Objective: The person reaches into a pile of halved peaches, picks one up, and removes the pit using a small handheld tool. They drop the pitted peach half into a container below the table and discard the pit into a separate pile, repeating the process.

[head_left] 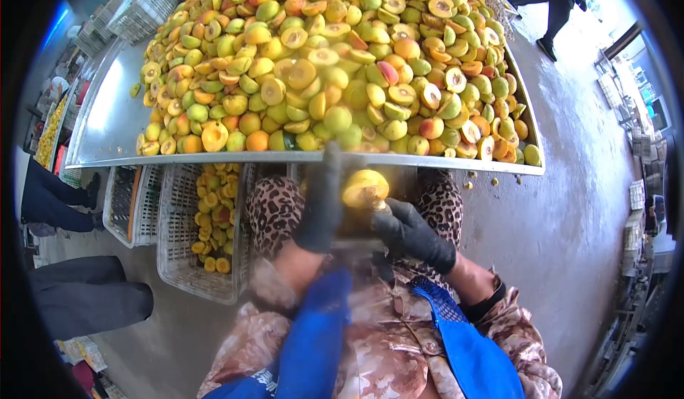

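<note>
Both hands wear dark gloves and are raised over my lap, just below the table's front edge. Between them is a yellow peach half (366, 185), with a brownish patch on its lower side. My left hand (320, 203) stands upright to the left of the peach half; blur hides how its fingers are set. My right hand (413, 234) has its fingers curled close under the fruit's lower right. A small pale tip shows at those fingers, but what it belongs to is too blurred to make out. A large heap of cut peaches (271, 89) lies beyond my hands.
The metal table (107, 132) has a raised rim. Below it at left stand a crate (206, 285) holding peach halves and another crate (146, 206). Another person's legs (92, 296) are at left; a person in dark clothes (559, 7) is at far right.
</note>
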Motion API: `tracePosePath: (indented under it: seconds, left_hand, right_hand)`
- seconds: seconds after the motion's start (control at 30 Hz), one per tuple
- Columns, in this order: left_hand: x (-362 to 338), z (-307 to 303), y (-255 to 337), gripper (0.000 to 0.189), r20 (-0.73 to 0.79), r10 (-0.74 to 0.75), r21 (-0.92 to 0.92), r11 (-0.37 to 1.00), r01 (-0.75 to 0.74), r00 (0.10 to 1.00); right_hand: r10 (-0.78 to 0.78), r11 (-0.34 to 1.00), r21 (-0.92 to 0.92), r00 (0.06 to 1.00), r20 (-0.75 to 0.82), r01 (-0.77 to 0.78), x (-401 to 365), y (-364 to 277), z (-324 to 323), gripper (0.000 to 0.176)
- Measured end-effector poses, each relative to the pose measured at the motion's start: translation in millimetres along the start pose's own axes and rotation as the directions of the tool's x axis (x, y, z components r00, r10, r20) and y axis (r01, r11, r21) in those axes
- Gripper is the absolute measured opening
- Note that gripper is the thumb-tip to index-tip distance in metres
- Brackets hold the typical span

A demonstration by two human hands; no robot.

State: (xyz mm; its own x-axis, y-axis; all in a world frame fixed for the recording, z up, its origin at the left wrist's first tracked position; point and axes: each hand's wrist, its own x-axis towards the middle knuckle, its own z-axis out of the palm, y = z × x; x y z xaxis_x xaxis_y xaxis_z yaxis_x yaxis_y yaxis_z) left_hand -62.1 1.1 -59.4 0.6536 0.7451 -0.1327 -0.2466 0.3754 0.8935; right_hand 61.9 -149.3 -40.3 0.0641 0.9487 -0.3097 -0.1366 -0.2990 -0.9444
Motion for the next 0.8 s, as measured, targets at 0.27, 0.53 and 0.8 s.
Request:
tracePosePath:
  seconds: [0.27,0.53,0.8]
  left_hand:
    - [-27,34,43,0.052,-0.151,0.168,-0.254,0.946,-0.203,0.974]
    - [-44,60,77,0.052,-0.104,0.507,0.351,0.824,-0.446,0.856]
    - [-59,61,92,0.054,0.375,0.331,-0.045,0.939,-0.34,0.866]
  right_hand:
    - [-0.344,0.938,-0.008,0.933,-0.106,0.345,22,6,44,0.04]
    - [-0.418,0.905,0.044,0.904,-0.086,0.422,3,-19,55,0.036]
    - [-0.216,0.975,0.134,0.903,0.371,0.179,-19,-55,17,0.084]
